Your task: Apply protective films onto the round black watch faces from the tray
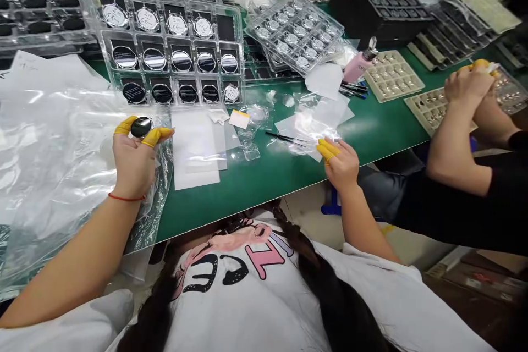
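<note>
Between the left hand (134, 162) and the right hand (340, 162), a strip of bare green bench mat (264, 192) gives passage along the near edge (up to the paper sheets (196, 148)); the clear plastic tray (173, 49) blocks the way toward the top of the frame.

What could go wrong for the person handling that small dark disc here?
The glossy dark disc is pinched at its rim between yellow-cotted fingers of the left hand, so it might slip and drop onto the crumpled plastic sheet or beyond. The right hand is close to black tweezers, so a careless brush could perhaps knock them into the loose film.
</note>
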Action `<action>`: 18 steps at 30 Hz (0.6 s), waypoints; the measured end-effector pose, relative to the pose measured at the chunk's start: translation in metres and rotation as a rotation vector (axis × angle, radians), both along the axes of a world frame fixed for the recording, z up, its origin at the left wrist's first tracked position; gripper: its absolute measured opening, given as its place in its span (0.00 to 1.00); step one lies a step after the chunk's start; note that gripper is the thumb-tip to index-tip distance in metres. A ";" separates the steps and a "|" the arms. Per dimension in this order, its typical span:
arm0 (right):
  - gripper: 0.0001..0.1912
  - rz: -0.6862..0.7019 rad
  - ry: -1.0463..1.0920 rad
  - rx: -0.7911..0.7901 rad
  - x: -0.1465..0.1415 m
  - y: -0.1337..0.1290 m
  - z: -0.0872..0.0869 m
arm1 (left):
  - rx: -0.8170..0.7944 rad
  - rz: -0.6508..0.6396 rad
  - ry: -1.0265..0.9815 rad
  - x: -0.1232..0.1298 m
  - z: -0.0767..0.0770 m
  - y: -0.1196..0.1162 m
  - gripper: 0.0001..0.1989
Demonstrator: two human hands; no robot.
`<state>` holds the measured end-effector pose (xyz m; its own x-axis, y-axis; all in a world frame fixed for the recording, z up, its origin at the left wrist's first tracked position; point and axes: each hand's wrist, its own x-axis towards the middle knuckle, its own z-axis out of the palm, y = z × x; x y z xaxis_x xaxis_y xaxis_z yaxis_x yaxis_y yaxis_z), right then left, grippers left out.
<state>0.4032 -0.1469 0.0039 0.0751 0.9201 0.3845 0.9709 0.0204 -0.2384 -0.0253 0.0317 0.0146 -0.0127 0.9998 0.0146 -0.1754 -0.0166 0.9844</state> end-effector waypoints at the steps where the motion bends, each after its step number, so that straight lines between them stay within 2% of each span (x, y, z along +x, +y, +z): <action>1: 0.14 -0.070 0.019 -0.056 0.011 -0.004 -0.007 | -0.020 -0.020 -0.012 0.000 0.001 0.000 0.23; 4: 0.18 -0.189 0.064 -0.133 0.029 -0.003 -0.021 | -0.028 -0.036 -0.025 0.001 0.000 0.000 0.22; 7: 0.22 -0.265 0.118 -0.169 0.037 0.012 -0.024 | -0.014 -0.024 0.015 0.002 -0.003 0.001 0.23; 9: 0.22 -0.258 0.154 -0.197 0.040 0.026 -0.019 | -0.037 -0.029 0.037 0.003 -0.003 0.000 0.28; 11: 0.23 -0.259 0.173 -0.173 0.039 0.042 -0.009 | -0.017 0.076 0.021 0.003 -0.001 -0.003 0.32; 14: 0.27 -0.280 0.162 0.002 0.014 0.066 0.014 | 0.066 0.097 0.008 0.000 0.013 -0.007 0.32; 16: 0.24 -0.147 0.152 0.118 -0.022 0.081 0.031 | 0.143 0.120 -0.025 -0.005 0.028 -0.008 0.30; 18: 0.20 0.168 0.144 0.153 -0.071 0.094 0.042 | 0.259 0.098 -0.087 -0.015 0.047 -0.009 0.30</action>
<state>0.3324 -0.0528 0.0457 -0.0093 0.8563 0.5164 0.9072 0.2245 -0.3559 -0.0399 0.0229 0.0613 -0.1210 0.9569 0.2638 -0.2438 -0.2863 0.9266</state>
